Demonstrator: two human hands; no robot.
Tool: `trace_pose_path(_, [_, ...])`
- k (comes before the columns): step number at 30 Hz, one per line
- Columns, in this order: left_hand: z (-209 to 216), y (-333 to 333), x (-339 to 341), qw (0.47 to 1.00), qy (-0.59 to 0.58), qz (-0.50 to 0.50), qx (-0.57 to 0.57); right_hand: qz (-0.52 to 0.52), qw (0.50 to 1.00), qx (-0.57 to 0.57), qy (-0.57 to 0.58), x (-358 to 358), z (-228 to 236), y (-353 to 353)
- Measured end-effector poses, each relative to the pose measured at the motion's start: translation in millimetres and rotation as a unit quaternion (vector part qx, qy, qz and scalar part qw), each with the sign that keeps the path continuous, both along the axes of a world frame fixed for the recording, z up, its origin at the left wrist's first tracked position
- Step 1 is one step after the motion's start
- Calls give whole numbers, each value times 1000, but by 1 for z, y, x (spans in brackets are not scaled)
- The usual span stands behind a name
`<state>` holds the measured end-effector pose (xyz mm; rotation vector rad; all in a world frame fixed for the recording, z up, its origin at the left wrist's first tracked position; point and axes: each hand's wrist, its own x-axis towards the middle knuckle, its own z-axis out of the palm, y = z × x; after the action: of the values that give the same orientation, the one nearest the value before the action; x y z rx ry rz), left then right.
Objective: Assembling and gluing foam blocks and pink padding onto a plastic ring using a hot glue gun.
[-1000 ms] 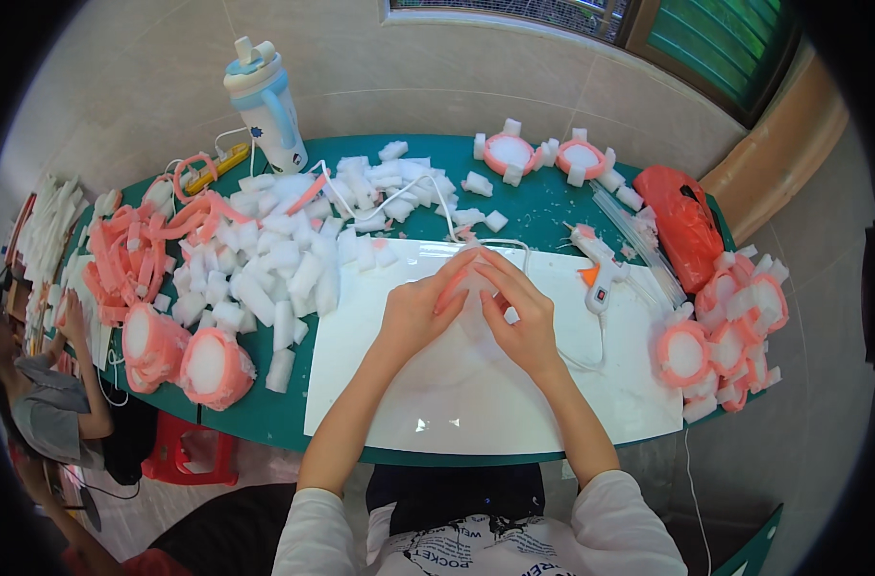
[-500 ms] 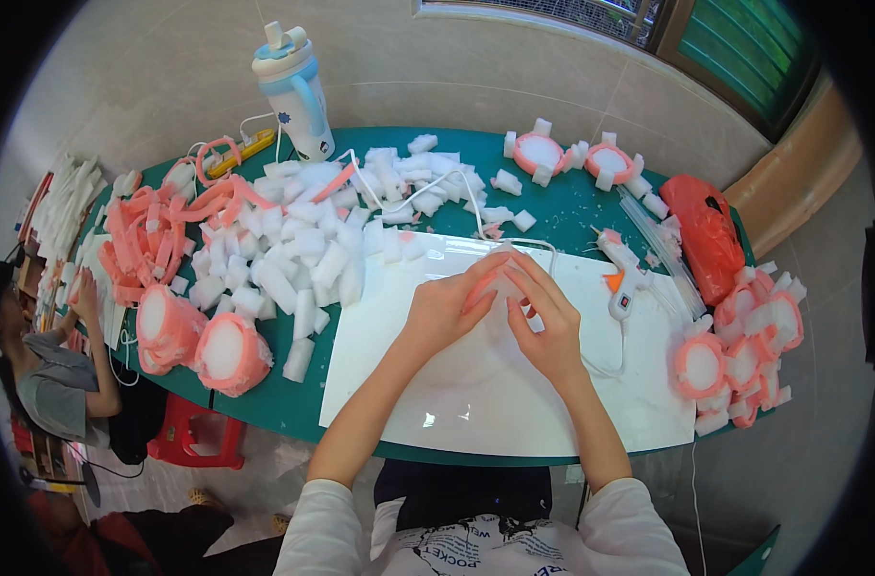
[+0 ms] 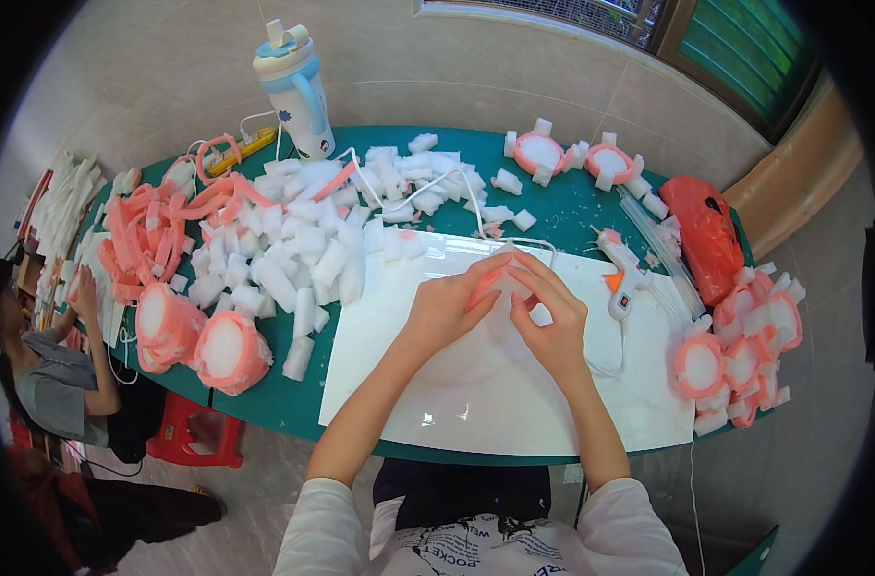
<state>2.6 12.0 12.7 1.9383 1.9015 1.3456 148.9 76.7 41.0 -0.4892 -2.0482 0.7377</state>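
Above the white board [image 3: 437, 394], my left hand [image 3: 447, 305] and my right hand [image 3: 553, 322] meet at the fingertips. Between them they hold a pale pink-and-white foam piece [image 3: 503, 281], mostly hidden by my fingers. Both hands are closed on it, thumbs toward me. Right of my right hand a white hot glue gun [image 3: 626, 283] with an orange trigger lies on the board. To the left is a heap of white foam blocks [image 3: 308, 250]. Pink foam strips [image 3: 149, 230] lie beyond that heap at the far left.
Two foam rolls with pink rims [image 3: 228, 353] stand at the table's left front. Pink-ringed foam pieces [image 3: 699, 371] pile up at the right, below a red plastic bag [image 3: 699, 230]. A white-and-blue bottle [image 3: 298, 101] stands at the back. A co-worker [image 3: 53, 365] sits at the left.
My right hand has shifted slightly right and its fingers have bent more around the foam piece. My left hand barely moves. At the lower left, another person's legs have shifted.
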Motion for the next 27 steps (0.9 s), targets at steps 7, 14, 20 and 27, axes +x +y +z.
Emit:
trace_pose_path(7, [3, 0, 3, 1000, 24, 4, -19, -20, 1000, 16, -7, 1, 2, 0])
trace_pose_path(14, [-1, 0, 2, 999, 50, 15, 15, -2, 1000, 10, -6, 2, 4, -2])
trace_pose_path(20, [-2, 1, 1, 999, 42, 10, 31, 0, 999, 48, 1, 1, -1, -1])
trace_pose_path(27, [-1, 0, 0, 1000, 5, 7, 13, 27, 1000, 4, 9, 2, -1, 0])
